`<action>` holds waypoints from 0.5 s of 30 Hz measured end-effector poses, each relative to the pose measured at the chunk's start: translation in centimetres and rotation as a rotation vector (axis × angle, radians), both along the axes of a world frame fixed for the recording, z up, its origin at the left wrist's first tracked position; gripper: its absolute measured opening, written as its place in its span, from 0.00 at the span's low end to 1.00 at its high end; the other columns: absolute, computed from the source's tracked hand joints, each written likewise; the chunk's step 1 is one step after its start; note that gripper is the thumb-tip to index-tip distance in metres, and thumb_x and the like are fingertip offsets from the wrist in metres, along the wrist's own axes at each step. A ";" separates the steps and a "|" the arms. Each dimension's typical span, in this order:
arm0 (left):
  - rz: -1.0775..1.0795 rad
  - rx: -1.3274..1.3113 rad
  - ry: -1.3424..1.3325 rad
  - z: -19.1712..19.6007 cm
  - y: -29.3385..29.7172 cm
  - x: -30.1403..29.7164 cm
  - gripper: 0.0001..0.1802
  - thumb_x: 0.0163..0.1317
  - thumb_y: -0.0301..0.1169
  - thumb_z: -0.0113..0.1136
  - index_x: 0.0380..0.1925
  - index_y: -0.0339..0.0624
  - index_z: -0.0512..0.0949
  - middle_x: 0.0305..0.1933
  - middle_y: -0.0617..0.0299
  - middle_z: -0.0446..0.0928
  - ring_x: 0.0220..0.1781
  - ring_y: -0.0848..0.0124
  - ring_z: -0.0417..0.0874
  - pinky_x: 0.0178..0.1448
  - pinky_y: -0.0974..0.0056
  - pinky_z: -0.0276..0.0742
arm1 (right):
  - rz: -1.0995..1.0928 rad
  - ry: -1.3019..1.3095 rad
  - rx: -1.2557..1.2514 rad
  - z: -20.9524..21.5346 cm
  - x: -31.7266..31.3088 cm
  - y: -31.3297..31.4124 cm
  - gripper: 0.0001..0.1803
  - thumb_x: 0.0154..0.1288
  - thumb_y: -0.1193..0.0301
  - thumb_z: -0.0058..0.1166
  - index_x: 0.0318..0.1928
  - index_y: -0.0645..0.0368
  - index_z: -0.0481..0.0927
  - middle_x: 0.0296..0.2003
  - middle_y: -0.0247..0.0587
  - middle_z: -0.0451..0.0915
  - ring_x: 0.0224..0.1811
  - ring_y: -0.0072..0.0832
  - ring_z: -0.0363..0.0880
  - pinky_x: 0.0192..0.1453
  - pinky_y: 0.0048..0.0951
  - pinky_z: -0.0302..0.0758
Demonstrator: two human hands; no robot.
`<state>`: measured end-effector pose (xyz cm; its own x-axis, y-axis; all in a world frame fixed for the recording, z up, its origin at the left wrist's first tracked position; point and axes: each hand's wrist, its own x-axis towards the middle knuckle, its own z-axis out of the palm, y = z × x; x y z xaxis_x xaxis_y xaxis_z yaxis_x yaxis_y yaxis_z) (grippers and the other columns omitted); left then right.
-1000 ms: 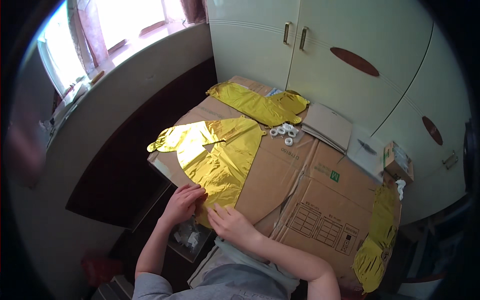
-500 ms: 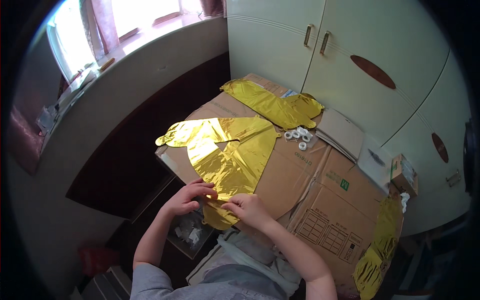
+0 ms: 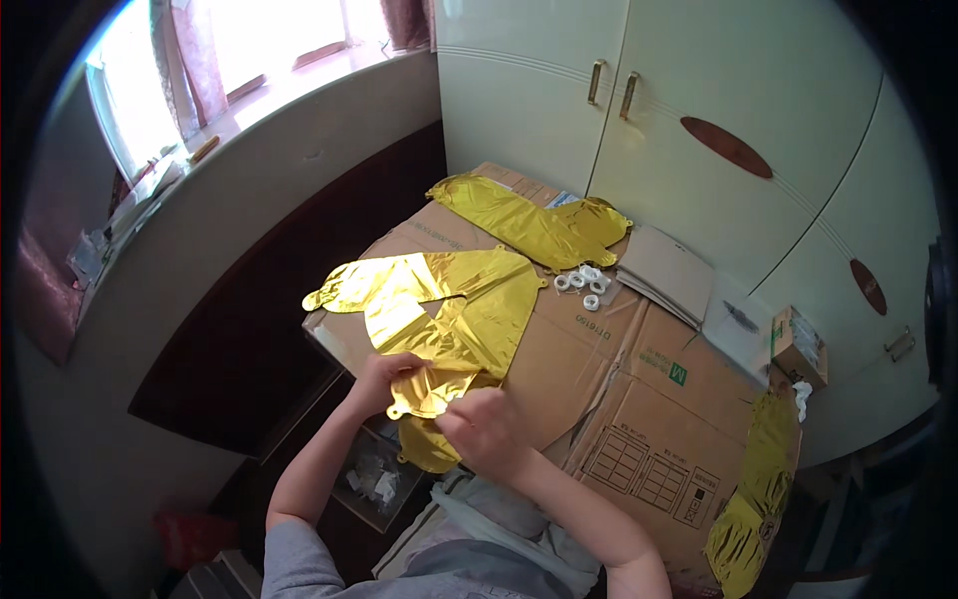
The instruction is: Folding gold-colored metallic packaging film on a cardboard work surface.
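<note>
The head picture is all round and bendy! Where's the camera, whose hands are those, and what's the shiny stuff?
There's no robot here, just a person wearing a camera on their head. It looks down, and its very wide lens makes straight edges bend. The left hand is holding an edge of a shiny gold foil sheet. The right hand is beside it, too blurry to tell whether it holds anything. Under the foil is flat brown cardboard. On it lie more gold foil at the far end and at the right edge, plus some small white rings.
</note>
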<state>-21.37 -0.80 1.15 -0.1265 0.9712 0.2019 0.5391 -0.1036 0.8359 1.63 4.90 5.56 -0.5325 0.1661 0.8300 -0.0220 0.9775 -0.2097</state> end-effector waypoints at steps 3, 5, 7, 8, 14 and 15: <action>0.216 0.054 -0.216 -0.2 1.5 -1.0 0.08 0.58 0.19 0.60 0.38 0.36 0.81 0.36 0.65 0.83 0.39 0.75 0.83 0.46 0.70 0.78 | 0.091 -0.131 -0.009 -1.1 0.1 0.7 0.06 0.56 0.73 0.56 0.36 0.55 0.77 0.29 0.35 0.77 0.34 0.31 0.80 0.38 0.32 0.77; 0.220 0.181 -0.494 -0.1 2.8 -1.7 0.07 0.60 0.20 0.58 0.37 0.38 0.82 0.36 0.67 0.81 0.37 0.76 0.81 0.44 0.71 0.78 | 0.101 -0.170 -0.025 -2.5 -0.1 2.2 0.08 0.54 0.74 0.58 0.37 0.56 0.79 0.29 0.36 0.79 0.33 0.33 0.82 0.37 0.36 0.79; 0.233 0.306 -0.878 0.7 4.0 -1.9 0.05 0.65 0.22 0.56 0.39 0.39 0.80 0.37 0.68 0.81 0.37 0.80 0.80 0.41 0.74 0.76 | 0.048 -0.233 -0.059 -2.7 -0.7 4.0 0.07 0.57 0.71 0.58 0.37 0.57 0.79 0.28 0.38 0.81 0.32 0.35 0.83 0.36 0.36 0.79; 0.235 0.320 -0.821 0.7 4.1 -3.0 0.04 0.67 0.24 0.55 0.39 0.40 0.79 0.36 0.69 0.80 0.35 0.81 0.80 0.40 0.74 0.76 | 0.013 -0.263 -0.096 -3.2 -1.5 4.9 0.08 0.58 0.70 0.58 0.38 0.57 0.80 0.30 0.39 0.81 0.34 0.36 0.83 0.37 0.36 0.79; 0.602 0.361 -0.891 3.1 7.0 -4.2 0.04 0.67 0.31 0.61 0.38 0.51 0.76 0.26 0.75 0.69 0.21 0.85 0.65 0.21 0.76 0.58 | -0.301 -0.585 -0.270 -5.5 -4.8 13.2 0.21 0.65 0.59 0.53 0.54 0.56 0.76 0.58 0.46 0.74 0.64 0.41 0.70 0.67 0.43 0.67; 0.589 0.364 -0.891 2.8 7.1 -5.4 0.04 0.67 0.31 0.61 0.38 0.51 0.75 0.26 0.75 0.69 0.21 0.84 0.65 0.21 0.76 0.57 | -0.347 -0.636 -0.230 -5.4 -4.8 14.1 0.25 0.67 0.56 0.51 0.59 0.55 0.74 0.63 0.46 0.70 0.68 0.42 0.65 0.71 0.44 0.61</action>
<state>-26.80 6.34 3.91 -0.7861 0.6142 0.0691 -0.1895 -0.3458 0.9190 -3.20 18.97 0.15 -0.7820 0.5436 0.3049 0.4724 0.8361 -0.2790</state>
